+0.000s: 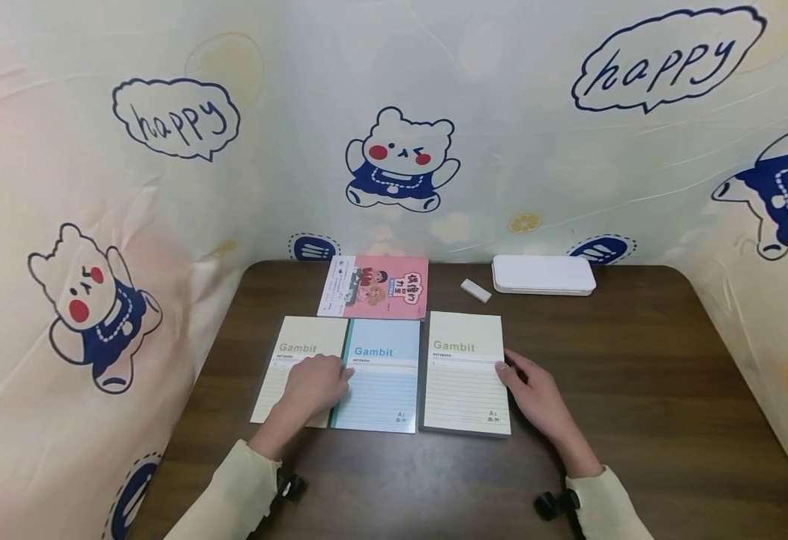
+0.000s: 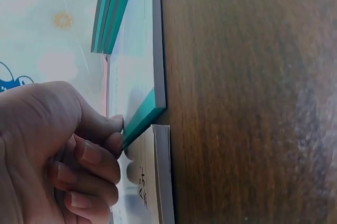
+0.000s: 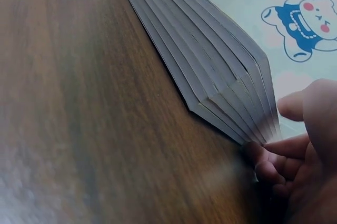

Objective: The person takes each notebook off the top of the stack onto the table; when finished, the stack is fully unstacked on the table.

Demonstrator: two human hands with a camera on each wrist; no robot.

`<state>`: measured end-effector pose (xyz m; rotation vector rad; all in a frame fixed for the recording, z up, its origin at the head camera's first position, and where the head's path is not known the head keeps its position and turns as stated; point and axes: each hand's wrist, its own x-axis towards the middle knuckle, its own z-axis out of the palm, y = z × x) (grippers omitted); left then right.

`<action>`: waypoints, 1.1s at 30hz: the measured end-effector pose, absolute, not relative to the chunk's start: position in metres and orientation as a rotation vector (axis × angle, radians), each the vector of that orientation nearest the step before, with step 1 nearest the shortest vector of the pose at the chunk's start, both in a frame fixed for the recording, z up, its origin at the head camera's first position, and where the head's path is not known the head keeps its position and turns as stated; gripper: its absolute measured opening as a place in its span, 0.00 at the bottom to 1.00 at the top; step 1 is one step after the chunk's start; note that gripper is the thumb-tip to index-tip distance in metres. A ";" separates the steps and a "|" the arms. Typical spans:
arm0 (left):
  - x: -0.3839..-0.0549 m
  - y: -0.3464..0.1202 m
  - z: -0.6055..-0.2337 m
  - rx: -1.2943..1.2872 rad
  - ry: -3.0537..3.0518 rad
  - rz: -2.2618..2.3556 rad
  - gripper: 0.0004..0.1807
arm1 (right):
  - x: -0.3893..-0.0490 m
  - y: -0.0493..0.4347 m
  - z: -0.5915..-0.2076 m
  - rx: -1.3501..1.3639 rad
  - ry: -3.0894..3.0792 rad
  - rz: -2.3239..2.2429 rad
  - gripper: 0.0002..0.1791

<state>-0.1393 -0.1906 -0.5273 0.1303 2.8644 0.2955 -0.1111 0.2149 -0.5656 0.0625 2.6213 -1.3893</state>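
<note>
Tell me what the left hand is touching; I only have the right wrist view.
Observer: The left hand touches the teal-edged side of a blue notebook.
Operator: And what faces up on the stack of notebooks at the right hand?
Observer: A cream cover printed "Gambit", seen in the head view.
Operator: Anything lying beyond the blue one?
Observer: Yes, a pink book lies just past its far edge.

- "Gambit", "NOTEBOOK": left cream notebook (image 1: 299, 339), blue notebook (image 1: 380, 386), right cream notebook (image 1: 466, 375)
- "happy", twice: printed cloth (image 1: 501, 105)
- Chinese title, too small from here: pink book (image 1: 394, 304)
</note>
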 end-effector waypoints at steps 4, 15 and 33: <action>-0.138 -0.185 -0.527 0.143 2.887 0.342 0.15 | -0.112 0.214 -0.567 0.053 2.652 -1.380 0.41; -0.133 -0.128 -0.520 0.459 2.909 0.578 0.15 | -0.112 0.213 -0.567 0.031 2.672 -1.381 0.39; -0.145 -0.082 -0.530 0.449 2.735 0.696 0.19 | -0.112 0.212 -0.566 -0.015 2.733 -1.445 0.20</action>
